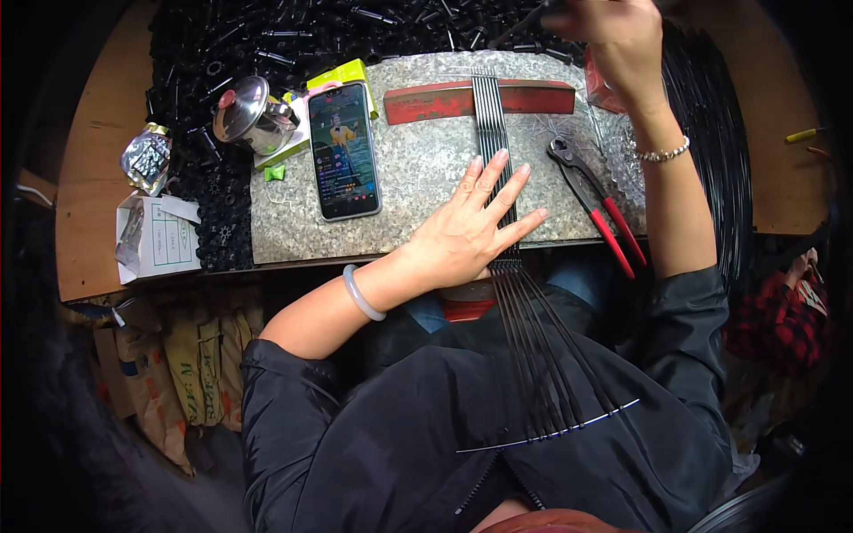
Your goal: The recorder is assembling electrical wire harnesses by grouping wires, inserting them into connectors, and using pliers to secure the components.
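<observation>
My left hand [462,226] lies open with spread fingers on a narrow bundle of thin black ribs [487,115], like umbrella ribs. Their far ends cross a worn red bar [431,105] on a speckled grey slab [293,240]. Toward my body the ribs fan out, and their near ends hang on a thin curved wire [613,411] across my dark jacket. My right hand [617,22] is raised over the back edge, blurred by motion. Something dark and long shows beside its fingers; whether they grip it is unclear. Red-handled pincers [593,195] lie right of the bundle.
A phone [346,155] with a lit screen lies left of the ribs. Beyond it stand a lidded metal cup [258,115] and a white box [169,240]. Small black parts [267,35] are heaped at the back, and long black rods [711,133] lie at the right.
</observation>
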`<state>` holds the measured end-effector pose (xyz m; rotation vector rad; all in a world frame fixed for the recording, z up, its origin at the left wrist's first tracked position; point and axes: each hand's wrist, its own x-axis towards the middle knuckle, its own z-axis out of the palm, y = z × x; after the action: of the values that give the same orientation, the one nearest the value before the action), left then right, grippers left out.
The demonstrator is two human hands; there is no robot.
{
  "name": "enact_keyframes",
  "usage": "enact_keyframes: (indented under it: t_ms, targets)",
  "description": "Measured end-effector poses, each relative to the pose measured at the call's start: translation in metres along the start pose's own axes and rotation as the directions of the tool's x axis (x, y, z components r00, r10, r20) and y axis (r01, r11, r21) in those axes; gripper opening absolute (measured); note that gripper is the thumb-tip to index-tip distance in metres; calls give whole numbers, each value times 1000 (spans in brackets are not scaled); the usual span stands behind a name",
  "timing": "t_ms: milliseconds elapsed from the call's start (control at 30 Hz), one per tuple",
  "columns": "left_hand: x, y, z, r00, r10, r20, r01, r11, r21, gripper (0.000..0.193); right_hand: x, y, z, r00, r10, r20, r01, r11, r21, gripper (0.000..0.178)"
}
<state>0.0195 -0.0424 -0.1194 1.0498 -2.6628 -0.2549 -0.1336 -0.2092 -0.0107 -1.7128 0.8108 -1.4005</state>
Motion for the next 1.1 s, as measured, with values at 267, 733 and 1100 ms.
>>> enact_keyframes:
  t_ms: [267, 733, 1100]
  targets:
    - [0, 0, 1, 1000, 4, -17, -4, 1000, 6, 98, -16, 6, 17, 984, -62, 170, 89, 983, -160, 12]
    - [0, -1, -1, 1000, 3, -5, -3, 1000, -20, 99, -15, 1, 25, 989, -83, 119, 120, 927, -356, 25]
    - [0, -1, 0, 1000, 11, -9, -11, 1000, 2, 101, -11, -11, 28, 924, -125, 361, 293, 838, -459, 21]
